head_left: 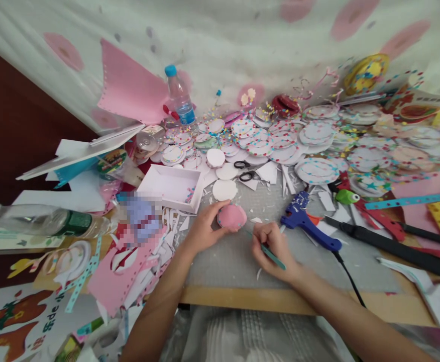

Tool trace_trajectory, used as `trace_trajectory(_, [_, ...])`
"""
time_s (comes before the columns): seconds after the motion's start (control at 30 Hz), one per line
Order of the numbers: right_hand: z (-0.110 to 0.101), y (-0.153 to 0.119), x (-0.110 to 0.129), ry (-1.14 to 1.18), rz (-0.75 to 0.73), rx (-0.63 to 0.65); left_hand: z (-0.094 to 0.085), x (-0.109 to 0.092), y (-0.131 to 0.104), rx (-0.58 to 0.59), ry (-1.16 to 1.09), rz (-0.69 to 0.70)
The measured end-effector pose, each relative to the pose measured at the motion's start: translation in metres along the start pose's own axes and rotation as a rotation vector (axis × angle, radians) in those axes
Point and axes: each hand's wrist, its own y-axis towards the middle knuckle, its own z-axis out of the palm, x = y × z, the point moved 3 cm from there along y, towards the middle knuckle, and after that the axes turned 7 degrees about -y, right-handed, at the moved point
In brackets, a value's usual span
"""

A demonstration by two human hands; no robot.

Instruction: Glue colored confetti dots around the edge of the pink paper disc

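Note:
Between the thumb and fingers of my left hand (207, 226) is a round pink disc (232, 217), held by its edge just over the grey cutting mat (220, 266). My right hand (271, 247) is closed around a slim teal tool (273, 256) resembling tweezers. Its thin tip points left toward the disc, and a small gap separates the two. Beyond the disc lies a plain white disc (225, 190), with another white disc (226, 171) behind it. Black-handled scissors (247, 171) rest near these. To the right of my right hand is a blue glue gun (310, 221).
A white open box (171, 186) stands left of the discs, with paper scraps (167, 236) beside it. Piles of dotted discs (257, 141) line the back, near a water bottle (180, 95). A long black-handled tool (397, 246) and the glue gun's cord (350, 279) lie right.

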Motion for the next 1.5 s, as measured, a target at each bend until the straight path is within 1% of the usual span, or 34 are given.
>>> trace_trajectory(0.1, [0.0007,-0.0001,0.0012,0.013,-0.012,0.036,0.0,0.0017,-0.0005,-0.003,0.007,0.014])
trace_trajectory(0.2, [0.0002,0.0013,0.0028,0.023,-0.013,0.062,0.0,0.0013,-0.0006,0.016,0.01,0.058])
trace_trajectory(0.43, [-0.001,0.0033,0.0047,0.026,0.007,0.074,0.0005,-0.0046,0.0014,0.127,0.086,0.121])
trace_trajectory(0.67, [-0.0018,0.0039,0.0034,0.031,0.033,0.046,-0.0009,-0.0068,0.0008,0.099,0.074,0.152])
trace_trajectory(0.77, [-0.0018,0.0034,0.0023,0.04,0.033,0.056,-0.001,-0.0053,0.0001,0.104,0.083,0.152])
trace_trajectory(0.97, [0.0002,0.0016,0.0008,0.084,0.018,0.129,-0.0002,-0.0033,-0.0004,0.098,0.071,0.15])
trace_trajectory(1.1, [0.0008,0.0012,0.0009,0.071,0.011,0.176,0.0001,-0.0038,-0.0001,0.091,0.066,0.153])
trace_trajectory(1.5, [0.0031,0.0042,0.0019,0.0,-0.006,0.244,-0.0004,-0.0032,0.0009,0.095,0.076,0.143])
